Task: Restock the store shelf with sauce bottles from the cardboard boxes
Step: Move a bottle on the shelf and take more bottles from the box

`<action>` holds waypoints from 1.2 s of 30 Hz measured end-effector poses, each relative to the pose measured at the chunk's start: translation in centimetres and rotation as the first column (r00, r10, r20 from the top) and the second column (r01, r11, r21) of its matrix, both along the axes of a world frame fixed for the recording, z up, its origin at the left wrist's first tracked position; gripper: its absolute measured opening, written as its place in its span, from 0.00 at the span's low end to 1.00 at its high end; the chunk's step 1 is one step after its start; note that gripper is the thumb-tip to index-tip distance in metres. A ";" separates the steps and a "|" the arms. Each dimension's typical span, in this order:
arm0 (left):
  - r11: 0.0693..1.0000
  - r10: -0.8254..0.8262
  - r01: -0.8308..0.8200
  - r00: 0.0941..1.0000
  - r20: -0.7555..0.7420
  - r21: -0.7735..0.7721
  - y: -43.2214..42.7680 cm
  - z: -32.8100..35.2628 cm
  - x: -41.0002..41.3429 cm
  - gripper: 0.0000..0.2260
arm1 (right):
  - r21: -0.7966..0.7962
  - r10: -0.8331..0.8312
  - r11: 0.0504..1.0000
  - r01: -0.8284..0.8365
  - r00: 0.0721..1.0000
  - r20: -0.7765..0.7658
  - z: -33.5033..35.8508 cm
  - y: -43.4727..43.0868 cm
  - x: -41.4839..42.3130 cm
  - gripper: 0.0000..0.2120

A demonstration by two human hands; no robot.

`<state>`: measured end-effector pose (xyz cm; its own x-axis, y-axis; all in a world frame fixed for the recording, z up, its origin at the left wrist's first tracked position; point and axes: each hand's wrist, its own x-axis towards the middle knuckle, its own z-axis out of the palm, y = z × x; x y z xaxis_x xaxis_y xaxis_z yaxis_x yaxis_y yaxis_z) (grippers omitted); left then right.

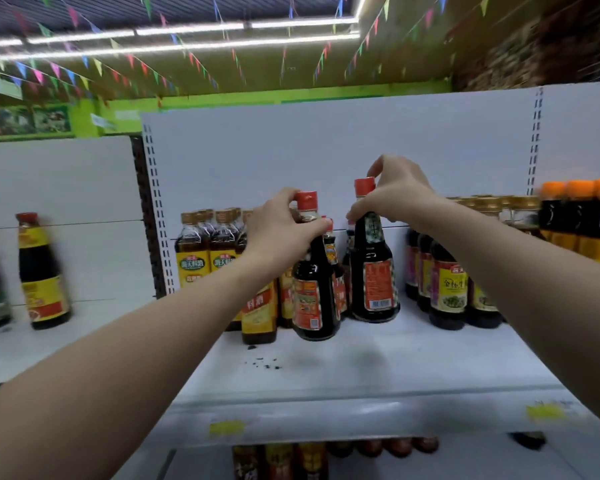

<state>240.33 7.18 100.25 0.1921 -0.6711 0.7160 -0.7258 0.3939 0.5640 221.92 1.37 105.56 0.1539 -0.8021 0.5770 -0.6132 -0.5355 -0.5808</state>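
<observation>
Your left hand [281, 225] grips one red-capped sauce bottle [314, 285] by the neck, tilted over the shelf [361, 368]; your right hand [392, 195] pinches another bottle [374, 268] just right of it. Shelf front remains bare; more restocking likely.

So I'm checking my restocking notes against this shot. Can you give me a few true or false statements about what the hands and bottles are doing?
1. Each hand grips a dark red-capped bottle near its neck. True: the left hand holds the left bottle and the right hand holds the right bottle.
2. Both held bottles stand upright. False: the left bottle is tilted.
3. The orange-capped bottles stand at the far right. True.
4. The yellow-labelled bottles are right of the held pair. False: they stand to its left.
5. The shelf front edge is fully stocked. False: the white surface there is bare.
</observation>
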 end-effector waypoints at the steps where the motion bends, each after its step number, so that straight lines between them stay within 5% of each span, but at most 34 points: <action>1: 1.000 -0.001 0.001 1.000 0.016 0.010 -0.7 -0.4 -0.5 0.16 | 0.011 -0.006 1.000 0.006 1.000 -0.010 -0.3 -0.4 -0.2 0.34; 19: 0.987 0.136 -0.138 0.990 0.027 0.088 -6.9 -4.3 -1.8 0.17 | 0.076 -0.058 0.995 0.065 0.994 -0.094 -4.7 -6.9 -1.2 0.35; 31: 0.934 0.262 -0.319 0.917 0.299 0.160 -8.1 -3.5 -1.4 0.28 | 0.030 -0.018 0.999 0.026 0.970 -0.241 -5.8 -6.8 -1.2 0.27; 36: 0.964 -0.113 0.127 0.991 -0.072 0.235 -7.0 -1.7 -1.3 0.25 | 0.158 0.155 0.974 -0.163 0.986 0.063 -6.1 -7.2 -1.9 0.16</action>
